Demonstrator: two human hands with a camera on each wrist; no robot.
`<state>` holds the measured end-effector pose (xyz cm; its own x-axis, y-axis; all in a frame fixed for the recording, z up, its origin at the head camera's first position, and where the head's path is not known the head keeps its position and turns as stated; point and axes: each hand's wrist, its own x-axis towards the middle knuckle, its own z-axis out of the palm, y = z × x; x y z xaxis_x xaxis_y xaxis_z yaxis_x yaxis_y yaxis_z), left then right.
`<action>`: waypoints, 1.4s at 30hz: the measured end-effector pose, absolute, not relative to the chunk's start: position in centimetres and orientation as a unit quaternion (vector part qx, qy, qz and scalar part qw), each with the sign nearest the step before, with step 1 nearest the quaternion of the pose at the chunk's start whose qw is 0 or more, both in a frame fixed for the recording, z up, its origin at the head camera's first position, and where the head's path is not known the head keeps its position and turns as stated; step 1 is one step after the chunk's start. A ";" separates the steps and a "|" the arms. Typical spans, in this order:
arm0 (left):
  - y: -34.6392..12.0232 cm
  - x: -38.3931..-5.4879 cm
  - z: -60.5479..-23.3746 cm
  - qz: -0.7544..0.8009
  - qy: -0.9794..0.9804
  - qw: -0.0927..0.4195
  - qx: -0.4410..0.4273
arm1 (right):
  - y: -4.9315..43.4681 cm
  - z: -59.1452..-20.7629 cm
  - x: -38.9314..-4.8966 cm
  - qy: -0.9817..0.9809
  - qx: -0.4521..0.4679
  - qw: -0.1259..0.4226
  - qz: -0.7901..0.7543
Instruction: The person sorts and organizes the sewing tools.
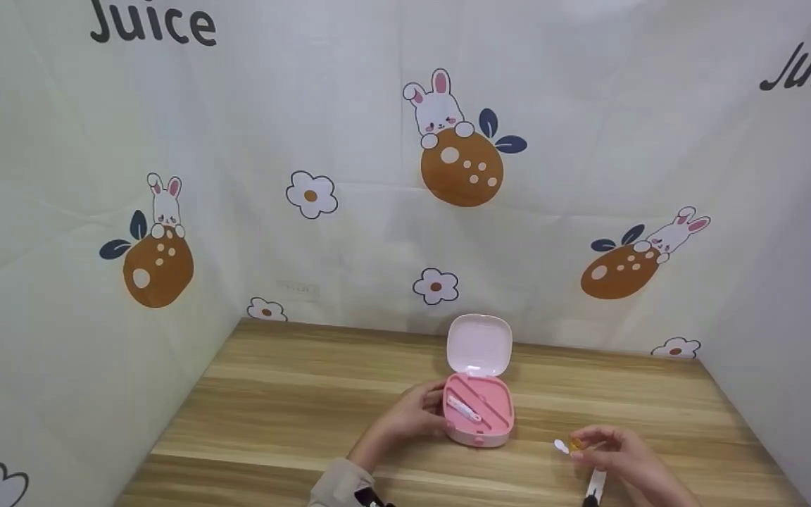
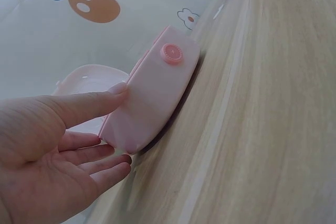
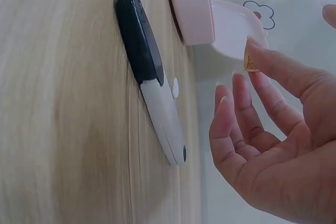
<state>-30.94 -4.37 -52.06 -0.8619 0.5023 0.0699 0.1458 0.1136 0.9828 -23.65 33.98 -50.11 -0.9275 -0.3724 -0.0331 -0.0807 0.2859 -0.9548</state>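
A pink box with a raised pale lid stands on the table. My left hand holds its left side, the thumb on the front wall and the fingers behind the corner. Inside lies a slim white item with faint markings, its kind unclear. My right hand pinches a small golden piece between thumb and forefinger, the other fingers loosely bent. Below that hand lies a tool with a black handle and a pale, holed end. A small white oval piece lies beside it.
The wooden table reaches back to a pale cloth wall printed with rabbits, oranges and flowers. Similar cloth hangs at the left and right sides. The raised lid stands close to the back cloth.
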 end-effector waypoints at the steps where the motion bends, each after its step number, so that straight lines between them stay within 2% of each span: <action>1: -4.4 -31.0 -52.1 0.629 0.732 0.142 0.221 | 33.9 -50.1 -23.7 0.788 -0.146 0.127 -0.585; 6: -4.4 -31.0 -52.0 0.631 0.729 0.143 0.222 | 33.2 -50.0 -24.0 0.777 -0.131 0.143 -0.599; 15: -4.3 -30.9 -51.9 0.633 0.729 0.151 0.210 | 31.7 -50.0 -24.5 0.793 -0.126 0.120 -0.584; 21: -4.3 -30.9 -51.8 0.630 0.731 0.151 0.213 | 30.8 -49.7 -24.8 0.790 -0.117 0.129 -0.588; 31: -4.5 -30.8 -51.7 0.630 0.731 0.139 0.222 | 29.3 -49.6 -25.5 0.803 -0.162 0.086 -0.567; 42: -4.5 -30.8 -51.6 0.634 0.729 0.145 0.214 | 28.2 -49.5 -26.0 0.813 -0.140 0.086 -0.559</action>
